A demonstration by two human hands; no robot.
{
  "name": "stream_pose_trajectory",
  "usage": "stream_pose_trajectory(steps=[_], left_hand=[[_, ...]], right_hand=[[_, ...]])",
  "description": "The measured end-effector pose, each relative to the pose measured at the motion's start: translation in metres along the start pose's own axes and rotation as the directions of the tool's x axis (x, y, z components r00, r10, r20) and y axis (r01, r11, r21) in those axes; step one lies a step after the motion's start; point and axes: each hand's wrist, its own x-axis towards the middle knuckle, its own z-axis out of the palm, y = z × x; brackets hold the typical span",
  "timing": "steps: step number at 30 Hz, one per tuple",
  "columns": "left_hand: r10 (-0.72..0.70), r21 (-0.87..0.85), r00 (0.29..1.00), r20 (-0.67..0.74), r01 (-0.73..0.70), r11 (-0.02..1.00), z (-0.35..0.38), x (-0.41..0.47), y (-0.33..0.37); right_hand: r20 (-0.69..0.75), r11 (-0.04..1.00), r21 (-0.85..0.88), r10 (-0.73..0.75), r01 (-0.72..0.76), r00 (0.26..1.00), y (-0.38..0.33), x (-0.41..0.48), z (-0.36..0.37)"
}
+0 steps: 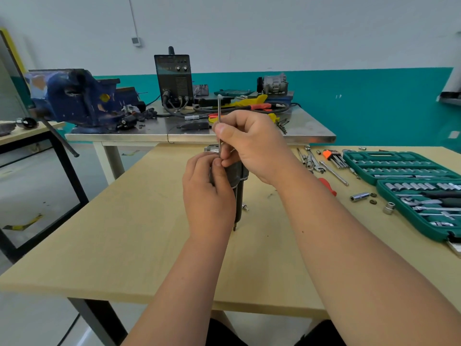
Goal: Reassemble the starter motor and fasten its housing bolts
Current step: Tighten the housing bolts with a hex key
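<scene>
I see a green socket case (399,168) open along the bench's (124,233) right edge — hex keys (333,157) at the far edge, a loose socket (359,196) just beside the case. Metal table (306,131) behind: blue vise (77,98) left corner, welder (173,79) mid-back.

Bright, even indoor light, soft shadows, wide-angle bending and blur toward edges.

Plain pale tan wooden tabletop (124,233). The cylindrical metal starter motor (238,196) is dark grey, the thin long steel bolt (219,113) silver. At the right edge, a dark green plastic socket case (374,155) holds silver sockets (399,186), near an orange hex-key holder (327,154).
</scene>
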Motion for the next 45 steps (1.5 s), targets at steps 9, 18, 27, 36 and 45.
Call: stream_pose_trajectory(steps=[9,18,27,36,45], left_hand=[[-0.028,0.016,0.999,-0.024,0.028,0.999,0.002,-0.003,0.003],[-0.008,-0.010,1.000,-0.021,0.008,1.000,0.001,-0.006,0.000],[-0.009,-0.012,1.000,0.015,0.009,1.000,0.000,0.000,-0.001],[0.032,0.031,0.999,0.022,-0.033,0.999,0.000,0.004,-0.003],[0.012,0.004,0.999,0.032,-0.012,1.000,-0.002,0.002,0.002]], right_hand=[[-0.131,0.988,-0.156,-0.017,-0.004,0.991,0.005,-0.001,0.003],[0.074,1.000,0.027,0.014,-0.016,0.997,-0.005,-0.003,-0.008],[0.052,0.982,-0.185,-0.033,0.042,0.998,-0.012,-0.002,-0.007],[-0.103,0.966,-0.259,-0.022,-0.005,0.994,-0.007,-0.003,-0.001],[-0.079,0.958,-0.287,-0.037,0.013,0.996,-0.013,-0.001,-0.007]])
